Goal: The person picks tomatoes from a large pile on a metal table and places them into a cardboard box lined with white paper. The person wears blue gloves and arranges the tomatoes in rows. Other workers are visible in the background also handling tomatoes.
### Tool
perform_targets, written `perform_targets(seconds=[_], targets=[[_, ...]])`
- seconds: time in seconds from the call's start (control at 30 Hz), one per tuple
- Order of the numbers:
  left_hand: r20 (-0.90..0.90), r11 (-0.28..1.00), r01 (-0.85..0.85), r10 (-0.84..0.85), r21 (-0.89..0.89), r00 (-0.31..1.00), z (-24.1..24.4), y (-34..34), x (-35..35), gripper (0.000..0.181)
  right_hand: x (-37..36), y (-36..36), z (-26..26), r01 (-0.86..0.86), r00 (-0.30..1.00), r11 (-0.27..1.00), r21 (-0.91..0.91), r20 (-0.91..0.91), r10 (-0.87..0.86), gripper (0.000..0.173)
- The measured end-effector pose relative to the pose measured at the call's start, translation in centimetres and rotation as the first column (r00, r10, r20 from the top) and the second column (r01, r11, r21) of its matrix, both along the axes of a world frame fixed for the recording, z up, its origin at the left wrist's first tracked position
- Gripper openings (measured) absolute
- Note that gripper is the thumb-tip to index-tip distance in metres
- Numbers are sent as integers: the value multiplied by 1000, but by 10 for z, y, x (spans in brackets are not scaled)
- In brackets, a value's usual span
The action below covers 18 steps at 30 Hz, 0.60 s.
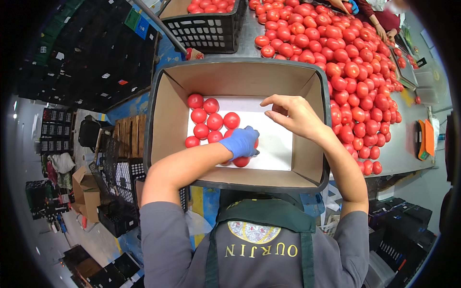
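Note:
My left hand (245, 144), in a blue glove, reaches into a black crate (237, 63) lined with brown cardboard and a white sheet (273, 144). Its fingers close on a red tomato (256, 143), which is mostly hidden under the glove. Another tomato (241, 161) lies just below those fingers. Several more tomatoes (215, 121) sit in rows on the left part of the crate floor. My right hand (288, 111) is bare and hovers over the crate's right side, thumb and fingers apart, with nothing seen between them.
A large heap of tomatoes (349, 68) covers the metal table (399, 144) beyond and right of the crate. Another black crate (201, 32) with tomatoes stands at the back left. A co-worker's hands (381, 32) are at the heap's far side. Orange-edged scales (426, 139) stand at the right.

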<state>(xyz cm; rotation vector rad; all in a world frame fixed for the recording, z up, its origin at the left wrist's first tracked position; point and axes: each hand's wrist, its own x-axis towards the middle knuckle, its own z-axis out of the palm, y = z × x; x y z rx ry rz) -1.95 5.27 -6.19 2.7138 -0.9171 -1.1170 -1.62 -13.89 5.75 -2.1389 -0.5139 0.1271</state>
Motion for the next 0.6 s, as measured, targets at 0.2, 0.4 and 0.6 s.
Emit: perform_targets(seconds=[0.2, 0.4, 0.6], targets=[[-3, 997, 39, -39, 71, 999, -30, -10, 5, 58, 12, -17, -26, 111, 992, 993, 48, -70, -108, 16], [-861, 513, -798, 196, -317, 469, 70, 7, 19, 67, 14, -29, -26, 328, 945, 905, 271, -83, -318, 14], [-962, -1, -981, -196, -193, 189, 117, 5, 14, 66, 13, -26, -17, 283, 959, 888, 363, -95, -267, 13]])
